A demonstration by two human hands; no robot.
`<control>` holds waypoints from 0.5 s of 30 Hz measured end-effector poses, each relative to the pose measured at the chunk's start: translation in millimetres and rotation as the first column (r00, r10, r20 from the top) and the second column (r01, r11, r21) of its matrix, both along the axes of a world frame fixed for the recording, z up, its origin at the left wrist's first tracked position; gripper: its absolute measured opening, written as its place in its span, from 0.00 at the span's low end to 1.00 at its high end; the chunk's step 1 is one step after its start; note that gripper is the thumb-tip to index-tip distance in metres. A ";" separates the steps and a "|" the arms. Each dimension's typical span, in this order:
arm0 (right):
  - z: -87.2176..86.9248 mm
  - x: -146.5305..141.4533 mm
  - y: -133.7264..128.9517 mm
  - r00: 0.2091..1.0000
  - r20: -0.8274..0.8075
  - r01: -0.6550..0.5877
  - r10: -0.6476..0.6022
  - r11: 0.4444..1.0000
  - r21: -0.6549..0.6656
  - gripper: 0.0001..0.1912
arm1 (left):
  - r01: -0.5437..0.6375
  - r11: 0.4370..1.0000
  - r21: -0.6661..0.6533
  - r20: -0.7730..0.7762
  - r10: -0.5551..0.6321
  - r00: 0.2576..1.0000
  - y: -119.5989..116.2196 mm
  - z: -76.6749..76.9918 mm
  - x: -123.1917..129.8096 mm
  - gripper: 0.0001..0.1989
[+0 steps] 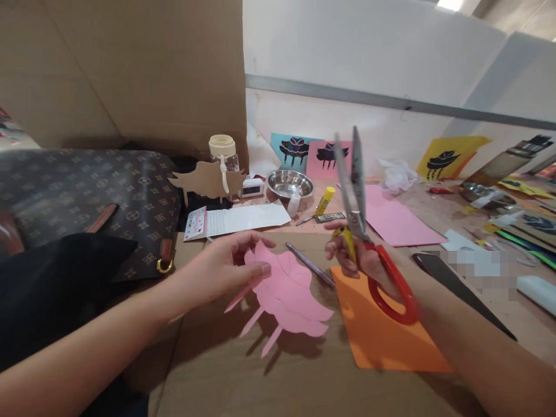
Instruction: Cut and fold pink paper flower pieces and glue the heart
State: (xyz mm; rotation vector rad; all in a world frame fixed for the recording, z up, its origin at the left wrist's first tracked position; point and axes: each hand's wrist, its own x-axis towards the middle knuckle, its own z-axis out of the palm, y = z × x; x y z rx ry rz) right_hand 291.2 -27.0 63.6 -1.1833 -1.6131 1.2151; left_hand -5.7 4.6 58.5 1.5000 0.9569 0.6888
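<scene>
My left hand (237,260) pinches the edge of a pink paper cutout (286,286) between thumb and fingers. The cutout has wavy edges, thin strips pointing down and faint lines drawn on it. It hangs just above the brown cardboard (217,370). In my right hand (347,255) is a pair of scissors (356,214) with a red and a yellow handle. The blades point up, slightly parted and away from the pink paper. An orange sheet (386,336) lies under my right hand, and a purple pen (310,265) rests behind the cutout.
Behind stand a metal bowl (290,182), a yellow glue stick (325,200), a small white bottle (294,204) and a jar (222,147). A pink sheet (402,217) and a dark phone-like slab (460,292) lie right. A patterned bag (130,191) sits left. Decorated cards (452,153) lean against the wall.
</scene>
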 end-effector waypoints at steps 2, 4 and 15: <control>13.6 -21.5 -5.4 0.995 -0.069 -0.068 0.065 0.997 -0.041 0.32 | 0.012 0.992 0.128 -0.066 -0.003 0.998 1.5 23.7 3.0 0.20; 27.3 -40.7 -7.0 0.991 -0.101 -0.091 0.086 0.995 -0.048 0.28 | 0.038 0.977 0.209 -0.083 -0.021 0.996 2.3 44.4 5.9 0.22; 24.5 -52.3 -6.8 0.970 -0.239 -0.061 0.044 0.996 -0.063 0.21 | 0.264 0.916 0.302 -0.193 -0.212 0.958 5.9 73.7 -2.2 0.28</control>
